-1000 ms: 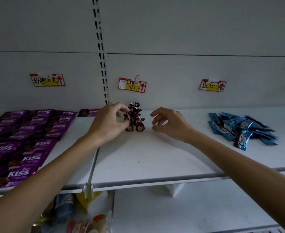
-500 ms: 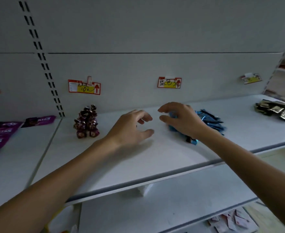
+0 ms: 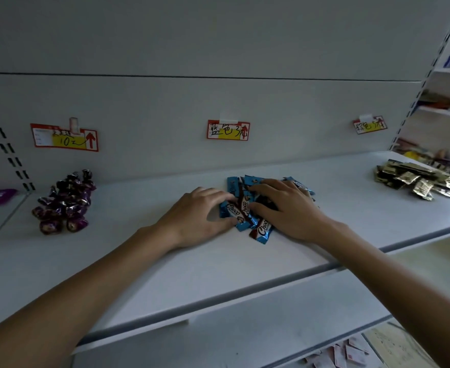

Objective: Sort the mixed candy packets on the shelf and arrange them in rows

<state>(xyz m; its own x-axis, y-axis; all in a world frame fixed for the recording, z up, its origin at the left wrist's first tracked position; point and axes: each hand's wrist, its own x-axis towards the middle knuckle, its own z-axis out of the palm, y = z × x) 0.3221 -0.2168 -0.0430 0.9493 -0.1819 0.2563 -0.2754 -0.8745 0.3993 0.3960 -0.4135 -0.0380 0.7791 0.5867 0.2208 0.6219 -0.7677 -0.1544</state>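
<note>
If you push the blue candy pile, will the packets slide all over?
Probably. The blue packets look glossy and lie loosely heaped on the smooth shelf, so they'd likely slide apart. They look small and flat: probably light, and unlikely to roll.

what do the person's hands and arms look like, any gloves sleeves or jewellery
The left hand and right hand are bare, with no gloves or rings visible. The left forearm and right forearm are uncovered right to the frame edge, with no sleeve, watch or bracelet in view.
</note>
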